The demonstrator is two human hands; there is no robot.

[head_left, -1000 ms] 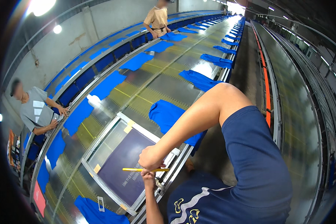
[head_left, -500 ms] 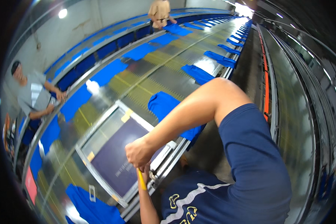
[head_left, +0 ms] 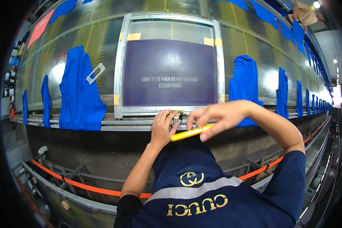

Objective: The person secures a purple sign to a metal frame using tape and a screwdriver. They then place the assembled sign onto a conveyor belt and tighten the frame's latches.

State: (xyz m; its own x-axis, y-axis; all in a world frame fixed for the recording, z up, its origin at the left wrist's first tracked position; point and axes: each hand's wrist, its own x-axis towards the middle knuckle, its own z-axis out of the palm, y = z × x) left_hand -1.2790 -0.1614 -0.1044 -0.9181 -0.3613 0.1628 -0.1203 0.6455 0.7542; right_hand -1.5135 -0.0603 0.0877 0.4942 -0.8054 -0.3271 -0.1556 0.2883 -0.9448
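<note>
A screen-printing frame with silver metal edges and a dark purple mesh lies flat on the long table. Pale lettering shows on the mesh, and tan tape pieces stick near its corners. At the middle of the frame's near edge, my left hand has its fingers and thumb around a small metal bracket on the table rail. Just right of it, my right hand grips a yellow stick-like tool between thumb and fingers, held over the rail's near side. The tool's exact kind is unclear.
Blue fabric pieces lie left of the frame, with more blue fabric on the right. A white rectangular ring-shaped piece rests beside the left fabric. An orange strip runs behind me. Another person stands far right.
My view has turned to face the frame squarely. My right hand has come away from directly above my left hand to its right, and the yellow tool has swung from steep to nearly level.
</note>
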